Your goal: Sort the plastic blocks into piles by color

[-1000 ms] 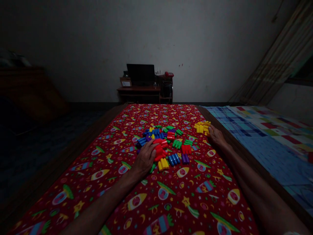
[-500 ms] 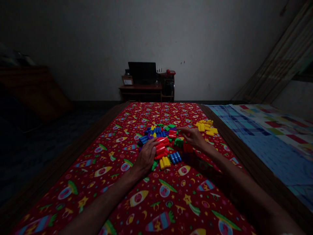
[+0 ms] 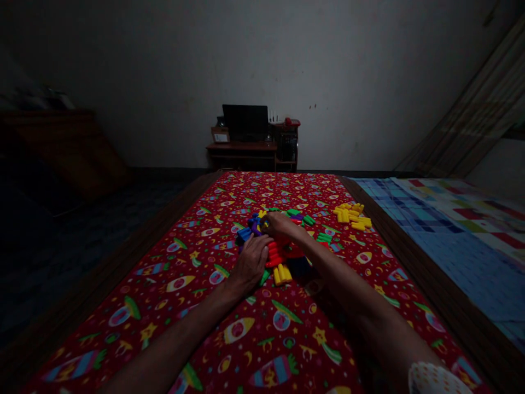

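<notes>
My left hand (image 3: 249,264) lies with its fingers stretched out along the left side of the red plastic building blocks (image 3: 275,254), touching them. My right hand (image 3: 278,224) reaches across to the far left of the mixed pile, fingers bent and pinched at a yellow building block (image 3: 261,214). Blue building blocks (image 3: 243,234) lie left of the fingertips, with purple ones among them. Close to my left fingers are a yellow block (image 3: 282,274) and a green block (image 3: 264,277). My right hand and forearm hide part of the pile.
Yellow blocks (image 3: 351,215) form a separate group near the right edge of the red patterned cloth (image 3: 262,339). Green blocks (image 3: 324,238) lie right of the pile. A desk with a dark monitor (image 3: 245,122) stands by the wall. Blue checked bedding (image 3: 435,246) is at the right.
My right hand has moved left across the pile, from its right side to the yellow block at the far left. My left hand stays by the red blocks. The view has shifted slightly.
</notes>
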A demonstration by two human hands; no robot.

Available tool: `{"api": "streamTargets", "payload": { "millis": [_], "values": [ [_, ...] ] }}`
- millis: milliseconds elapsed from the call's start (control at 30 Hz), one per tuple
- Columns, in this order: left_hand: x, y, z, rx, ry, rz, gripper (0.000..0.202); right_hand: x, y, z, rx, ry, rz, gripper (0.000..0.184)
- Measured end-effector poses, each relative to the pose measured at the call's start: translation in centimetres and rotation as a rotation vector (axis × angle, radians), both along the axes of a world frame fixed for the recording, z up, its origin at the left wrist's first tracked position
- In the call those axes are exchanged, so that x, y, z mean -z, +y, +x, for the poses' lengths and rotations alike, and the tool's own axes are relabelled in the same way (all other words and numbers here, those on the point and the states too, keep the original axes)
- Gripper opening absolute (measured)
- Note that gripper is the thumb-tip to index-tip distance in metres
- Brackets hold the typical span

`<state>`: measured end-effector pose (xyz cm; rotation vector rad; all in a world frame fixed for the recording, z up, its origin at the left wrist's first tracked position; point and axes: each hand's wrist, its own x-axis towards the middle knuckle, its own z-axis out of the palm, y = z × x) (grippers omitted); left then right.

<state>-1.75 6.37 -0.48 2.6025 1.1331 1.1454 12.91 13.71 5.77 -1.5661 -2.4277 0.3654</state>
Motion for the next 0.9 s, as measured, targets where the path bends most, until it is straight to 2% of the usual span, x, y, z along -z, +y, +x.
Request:
{"api": "streamTargets", "payload": {
  "millis": [267, 433, 533, 600, 700, 800, 900],
  "values": [
    [-0.6, -0.1, -0.1, -0.058, -0.099, 0.05, 0.036, 0.8, -0.6, 3.0, 0.127, 0.29, 0.081, 0.034],
    [-0.8, 0.5, -0.7, -0.18, -0.214, -0.007, 0.037, 0.1, -2.4, 4.6, 0.051, 0.423, 0.07, 0.046],
    [-0.2, 1.4, -1.2, -0.207, -0.206, -0.021, 0.039, -0.6, -3.1, 5.5, 0.017, 0.424, 0.109, 0.041],
    [0.4, 2.1, -1.5, -0.182, -0.157, -0.003, 0.037, -1.1, -2.9, 7.1, 0.1, 0.381, 0.186, 0.039],
    [1.2, 2.8, -1.7, -0.164, -0.099, 0.025, 0.036, -1.4, -2.2, 11.2, 0.355, 0.299, 0.31, 0.038],
    [1.4, 2.9, -1.7, -0.168, -0.086, 0.036, 0.036, -0.8, -2.0, 16.1, 0.587, 0.214, 0.382, 0.038],
    [1.2, 2.8, -1.8, -0.166, -0.081, 0.036, 0.035, 0.1, -2.4, 20.1, 0.74, 0.165, 0.408, 0.039]
  ]
}}
